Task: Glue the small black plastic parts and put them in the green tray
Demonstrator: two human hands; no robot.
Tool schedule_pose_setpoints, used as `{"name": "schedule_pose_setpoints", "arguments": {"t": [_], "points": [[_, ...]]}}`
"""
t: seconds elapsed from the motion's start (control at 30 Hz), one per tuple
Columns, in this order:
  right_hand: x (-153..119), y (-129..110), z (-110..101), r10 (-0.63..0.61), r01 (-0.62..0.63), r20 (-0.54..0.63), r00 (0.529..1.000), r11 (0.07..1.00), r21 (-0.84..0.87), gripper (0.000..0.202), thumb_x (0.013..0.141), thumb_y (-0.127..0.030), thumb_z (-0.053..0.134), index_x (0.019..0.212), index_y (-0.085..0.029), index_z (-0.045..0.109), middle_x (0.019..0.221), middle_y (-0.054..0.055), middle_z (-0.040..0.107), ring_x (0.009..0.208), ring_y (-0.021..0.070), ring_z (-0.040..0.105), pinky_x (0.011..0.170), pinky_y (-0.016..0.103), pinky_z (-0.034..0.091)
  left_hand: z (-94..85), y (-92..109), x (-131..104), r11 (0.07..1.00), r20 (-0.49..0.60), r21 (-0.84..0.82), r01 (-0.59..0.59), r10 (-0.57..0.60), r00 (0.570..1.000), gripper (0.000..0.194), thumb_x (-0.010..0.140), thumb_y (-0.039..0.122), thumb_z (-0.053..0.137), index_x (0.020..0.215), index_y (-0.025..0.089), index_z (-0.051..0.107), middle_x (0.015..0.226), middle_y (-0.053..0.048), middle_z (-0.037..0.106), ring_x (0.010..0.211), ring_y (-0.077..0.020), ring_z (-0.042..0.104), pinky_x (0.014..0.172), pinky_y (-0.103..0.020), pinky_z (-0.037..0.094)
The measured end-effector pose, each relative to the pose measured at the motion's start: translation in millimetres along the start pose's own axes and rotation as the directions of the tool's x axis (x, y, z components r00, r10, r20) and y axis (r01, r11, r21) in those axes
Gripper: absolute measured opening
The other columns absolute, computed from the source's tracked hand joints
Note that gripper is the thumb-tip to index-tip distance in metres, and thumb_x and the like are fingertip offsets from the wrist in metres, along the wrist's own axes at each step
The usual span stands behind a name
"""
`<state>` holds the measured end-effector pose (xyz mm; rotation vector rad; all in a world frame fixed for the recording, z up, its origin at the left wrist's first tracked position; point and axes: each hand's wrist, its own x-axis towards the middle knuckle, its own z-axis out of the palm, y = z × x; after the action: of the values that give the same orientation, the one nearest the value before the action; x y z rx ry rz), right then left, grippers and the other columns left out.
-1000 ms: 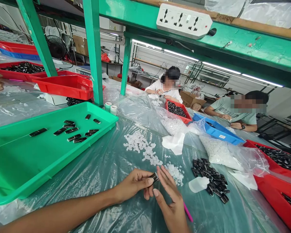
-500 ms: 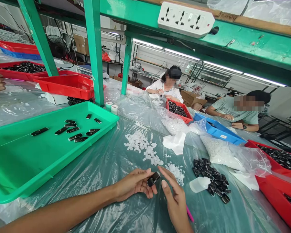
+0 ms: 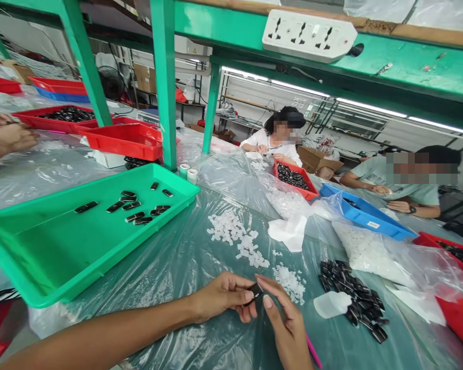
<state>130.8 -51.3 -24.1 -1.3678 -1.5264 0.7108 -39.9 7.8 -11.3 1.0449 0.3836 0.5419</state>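
Note:
Between the thumb and fingers of my left hand (image 3: 231, 297) is a small glossy black rectangular piece (image 3: 253, 294). My right hand (image 3: 287, 324) is at the piece's right end, index fingertip at its edge, thumb a little apart from the finger. Whether anything tiny lies between them I cannot make out. A pink stick (image 3: 314, 352) shows beside my right hand, partly hidden by it. Small white pieces (image 3: 227, 226) lie in a heap beyond my hands, with a smaller white heap (image 3: 289, 282) closer. To the right are a white plastic bottle (image 3: 332, 304) and a pile of black pieces (image 3: 353, 293).
A green tray (image 3: 100, 272) with several black pieces stands at left. Red bins (image 3: 123, 144), a blue bin (image 3: 370, 218) and a bag of white pieces (image 3: 366, 252) surround the work area. A green frame post (image 3: 164, 87) rises behind the tray. Other people work nearby.
The view has swung slightly left, so things appear farther right. My left thumb now lies over the black piece, and my right fingertips are closer to its end.

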Motion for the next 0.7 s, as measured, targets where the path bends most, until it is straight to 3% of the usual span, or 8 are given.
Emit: {"name": "schedule_pose_setpoints", "arguments": {"t": [0.1, 0.2, 0.3, 0.4, 0.47, 0.57, 0.63, 0.7], "points": [[-1.1, 3.9, -1.3, 0.037, -0.037, 0.009, 0.999, 0.999, -0.026, 0.031, 0.084, -0.039, 0.053, 0.111, -0.026, 0.063, 0.122, 0.006, 0.058, 0.112, 0.0267, 0.053, 0.086, 0.034, 0.05, -2.9, -2.0, 2.5, 0.998, 0.003, 0.056, -0.021, 0.021, 1.0, 0.042, 0.074, 0.047, 0.065, 0.093, 0.01, 0.067, 0.073, -0.006, 0.063, 0.054, -0.0097, 0.055, 0.058, -0.021, 0.045], [0.7, 6.3, -6.9, 0.097, -0.098, -0.03, 0.995, 0.995, -0.03, 0.035, 0.083, -0.043, 0.053, 0.111, -0.026, 0.062, 0.123, 0.006, 0.058, 0.112, 0.0276, 0.054, 0.079, 0.031, 0.054, -7.8, 6.0, 2.8, 0.984, -0.07, 0.171, -0.054, 0.067, 0.995, 0.045, 0.073, 0.047, 0.065, 0.099, 0.011, 0.066, 0.073, -0.006, 0.065, 0.055, -0.0099, 0.056, 0.059, -0.022, 0.046], [3.7, 4.5, -16.5, 0.142, -0.139, -0.134, 0.981, 0.99, 0.034, 0.034, 0.082, -0.043, 0.053, 0.108, -0.025, 0.064, 0.116, 0.007, 0.062, 0.102, 0.0283, 0.06, 0.07, 0.029, 0.057, -10.6, 29.3, -4.4, 0.948, -0.166, 0.307, -0.081, 0.137, 0.977, 0.044, 0.075, 0.045, 0.064, 0.103, 0.01, 0.065, 0.079, -0.008, 0.067, 0.06, -0.0122, 0.059, 0.064, -0.026, 0.048], [4.2, 0.5, -26.6, 0.153, -0.136, -0.185, 0.971, 0.986, 0.098, 0.031, 0.082, -0.042, 0.055, 0.105, -0.025, 0.067, 0.107, 0.007, 0.067, 0.092, 0.0287, 0.065, 0.066, 0.03, 0.059, -13.2, 64.9, -19.8, 0.885, -0.213, 0.449, -0.127, 0.244, 0.946, 0.044, 0.079, 0.041, 0.06, 0.111, 0.011, 0.061, 0.088, -0.01, 0.069, 0.073, -0.0176, 0.063, 0.071, -0.03, 0.049], [2.6, -2.8, -31.4, 0.137, -0.121, -0.168, 0.976, 0.987, 0.103, 0.032, 0.082, -0.042, 0.055, 0.104, -0.024, 0.068, 0.1, 0.007, 0.07, 0.09, 0.0287, 0.066, 0.07, 0.033, 0.058, -19.0, 91.5, -34.2, 0.802, -0.308, 0.583, -0.131, 0.367, 0.878, 0.048, 0.078, 0.042, 0.06, 0.113, 0.009, 0.059, 0.087, -0.01, 0.07, 0.077, -0.0206, 0.063, 0.074, -0.032, 0.049], [-0.4, -9.8, -34.3, 0.101, -0.084, -0.156, 0.983, 0.99, 0.114, 0.033, 0.084, -0.042, 0.051, 0.107, -0.023, 0.066, 0.09, 0.007, 0.073, 0.087, 0.0265, 0.067, 0.076, 0.036, 0.055, -40.8, 128.4, -60.1, 0.608, -0.422, 0.794, 0.017, 0.531, 0.735, 0.055, 0.08, 0.045, 0.056, 0.118, 0.005, 0.055, 0.092, -0.009, 0.069, 0.083, -0.0224, 0.063, 0.078, -0.032, 0.047], [-0.8, -15.7, -34.0, 0.059, -0.036, -0.149, 0.987, 0.988, 0.151, 0.032, 0.086, -0.04, 0.049, 0.109, -0.023, 0.065, 0.084, 0.005, 0.073, 0.079, 0.0236, 0.068, 0.076, 0.036, 0.054, -65.3, 145.7, -77.0, 0.433, -0.505, 0.859, 0.274, 0.624, 0.597, 0.06, 0.083, 0.052, 0.046, 0.124, 0.008, 0.049, 0.099, -0.005, 0.068, 0.09, -0.0235, 0.061, 0.079, -0.03, 0.045], [0.6, -21.7, -33.9, 0.023, 0.005, -0.146, 0.989, 0.982, 0.191, 0.031, 0.087, -0.038, 0.048, 0.109, -0.024, 0.065, 0.08, 0.003, 0.073, 0.074, 0.0213, 0.068, 0.075, 0.035, 0.054, -93.7, 154.3, -89.8, 0.168, -0.565, 0.767, 0.62, 0.635, 0.527, 0.071, 0.078, 0.063, 0.041, 0.13, 0.014, 0.042, 0.115, 0.0, 0.06, 0.098, -0.0288, 0.057, 0.083, -0.034, 0.042]]}}
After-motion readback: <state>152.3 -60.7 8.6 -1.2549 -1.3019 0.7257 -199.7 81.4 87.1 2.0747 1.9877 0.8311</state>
